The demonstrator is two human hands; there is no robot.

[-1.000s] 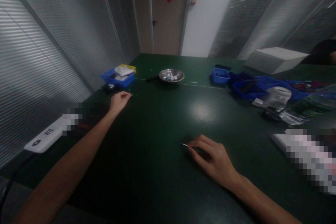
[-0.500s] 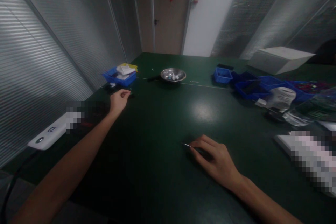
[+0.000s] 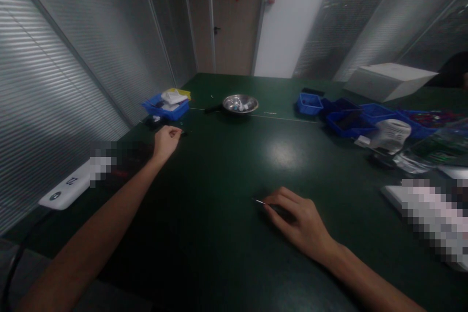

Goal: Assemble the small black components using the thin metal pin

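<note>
Little has changed on the wide green worktop (image 3: 219, 170): the right grip (image 3: 298, 214) and the left grip (image 3: 167, 141) are about where they were a second ago, so I'd guess the work is in a still moment. The right grip pinches a thin tool (image 3: 259, 201), and its shiny tip pokes out to the left. The left grip, farther off, has its fingertips pressed together. I can't tell if something tiny is in there.

Tall walls with blinds (image 3: 47, 83) stand around us. Far beyond both grips is a brown door (image 3: 234, 34). A white box (image 3: 398, 75) sits far past the right grip, off to its right, with blue trays (image 3: 340, 127) closer in. A blue basket (image 3: 175, 115) is a bit beyond the left grip. Farther on, between the two grips, I see a shiny bowl (image 3: 228, 102).
</note>
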